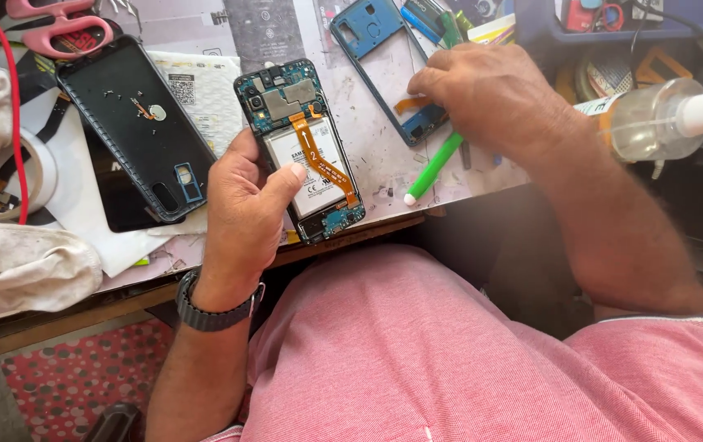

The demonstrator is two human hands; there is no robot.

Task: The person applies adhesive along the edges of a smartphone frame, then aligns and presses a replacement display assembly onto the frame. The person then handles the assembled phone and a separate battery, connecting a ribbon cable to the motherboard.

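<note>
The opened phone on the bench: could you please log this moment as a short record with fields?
left hand: left hand grips the opened phone, thumb on its battery
phone state: back off, circuit board and orange flex cable exposed
right hand: right hand rests on the blue mid-frame, holding a green tool
bench left: black back cover, pink scissors, tape roll
bench right: clear spray bottle
</note>
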